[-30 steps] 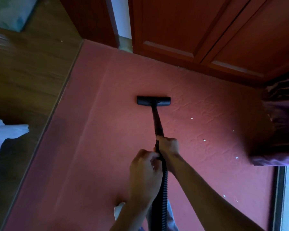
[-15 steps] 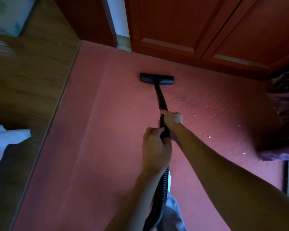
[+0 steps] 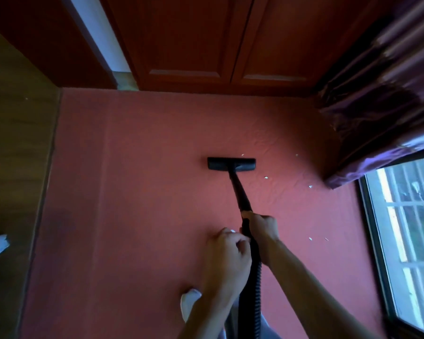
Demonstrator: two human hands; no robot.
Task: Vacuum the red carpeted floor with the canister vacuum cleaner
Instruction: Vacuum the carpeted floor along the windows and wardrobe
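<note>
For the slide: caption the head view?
The left hand and right hand grip wand; floor head on red carpet near scraps.

Arms outstretched, right hand ahead, left hand behind, both gripping wand

Dim — window daylight; blurred edges

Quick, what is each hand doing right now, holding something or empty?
Left hand: closed round the vacuum wand, at its near end.
Right hand: closed round the same wand, farther forward.
</note>
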